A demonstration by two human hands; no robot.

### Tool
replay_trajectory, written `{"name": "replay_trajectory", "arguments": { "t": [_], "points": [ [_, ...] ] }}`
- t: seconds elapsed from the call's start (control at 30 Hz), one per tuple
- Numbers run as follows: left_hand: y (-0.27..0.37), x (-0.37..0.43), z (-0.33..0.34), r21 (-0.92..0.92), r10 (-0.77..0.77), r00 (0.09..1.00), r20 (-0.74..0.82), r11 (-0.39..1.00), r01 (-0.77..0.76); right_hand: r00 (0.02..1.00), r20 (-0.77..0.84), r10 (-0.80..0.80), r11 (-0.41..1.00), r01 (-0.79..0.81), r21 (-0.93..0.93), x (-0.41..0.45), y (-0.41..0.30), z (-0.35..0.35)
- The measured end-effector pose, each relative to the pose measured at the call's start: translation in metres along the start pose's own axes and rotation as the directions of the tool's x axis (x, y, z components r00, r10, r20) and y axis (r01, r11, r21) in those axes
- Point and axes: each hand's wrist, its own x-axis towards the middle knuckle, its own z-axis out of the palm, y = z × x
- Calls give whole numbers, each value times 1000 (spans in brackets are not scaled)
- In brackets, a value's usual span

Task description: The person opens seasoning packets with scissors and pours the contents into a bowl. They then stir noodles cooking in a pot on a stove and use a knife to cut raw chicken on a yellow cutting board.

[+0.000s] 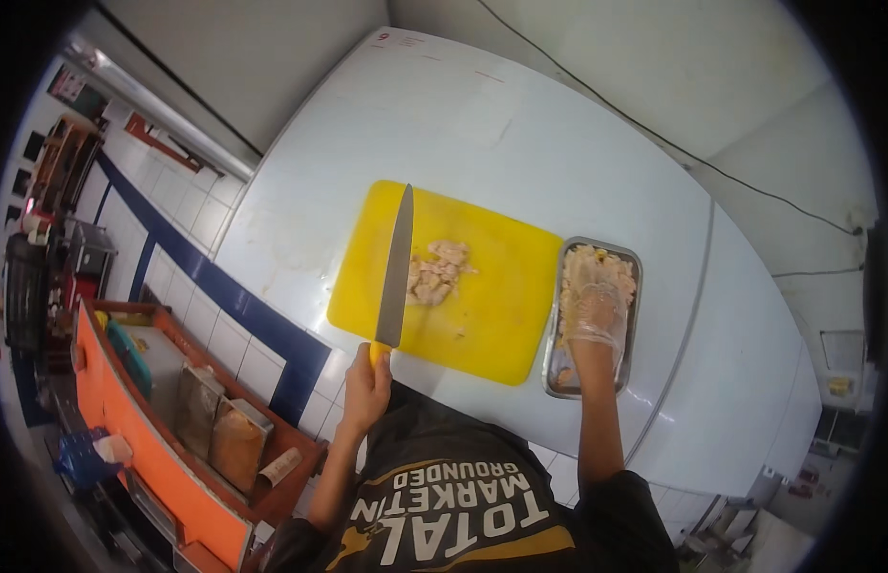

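Note:
My left hand (pixel 366 390) grips the yellow handle of a long kitchen knife (pixel 396 279), its blade pointing away from me over a yellow cutting board (pixel 501 301). A small heap of chopped pale meat (pixel 441 271), perhaps chicken, lies on the board just right of the blade. To the right of the board stands a shallow metal tray (pixel 633 315) filled with more pale meat pieces (pixel 594 265). My right hand (pixel 596 319), in a clear plastic glove, rests down in this tray on the meat. Its fingers are blurred by the plastic, so whether they hold any is hidden.
Board and tray sit on a large white tabletop (pixel 429 129) with walls behind it. On the left, an orange cart (pixel 171 501) holds metal containers (pixel 236 444) and a teal item (pixel 128 358). A dark cable (pixel 630 122) runs along the wall behind the table.

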Motion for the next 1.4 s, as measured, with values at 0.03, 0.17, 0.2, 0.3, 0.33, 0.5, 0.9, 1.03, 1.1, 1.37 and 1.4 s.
{"name": "replay_trajectory", "arguments": {
  "t": [0.03,0.17,0.2,0.3,0.33,0.5,0.9,1.03,1.1,1.37,1.4],
  "points": [
    [1,-1,-5,0,-4,1000,-10,1000,4,992,-118,-52,999,50,-20,0,-7,3],
    [-4,-10,-15,63,-31,998,-53,997,35,890,-132,-436,799,450,400,38,-78,43],
    [-5,-11,-16,76,0,998,-62,997,4,887,-137,-441,793,457,402,43,-90,54],
    [-9,-17,-16,116,-19,999,-25,993,22,863,-3,-505,792,465,395,62,-114,67],
    [-10,-19,-15,99,-42,999,-15,994,43,870,162,-466,828,365,425,69,-119,68],
    [-5,-34,-9,32,-89,996,-6,996,89,858,437,-269,784,-68,617,79,-117,52],
    [17,-25,10,426,-54,980,191,904,-33,832,555,1,861,-283,422,33,-65,80],
    [15,-25,11,487,-28,990,140,872,-44,799,602,-9,939,-200,280,25,-54,59],
    [14,-24,11,498,-7,992,130,865,-60,794,608,13,949,-200,242,17,-44,56],
    [27,-31,10,488,-36,975,219,870,-77,848,529,28,938,-205,279,4,-37,46],
    [25,-30,11,489,-36,975,219,869,-78,849,528,28,938,-206,281,5,-37,45]
  ]
}}
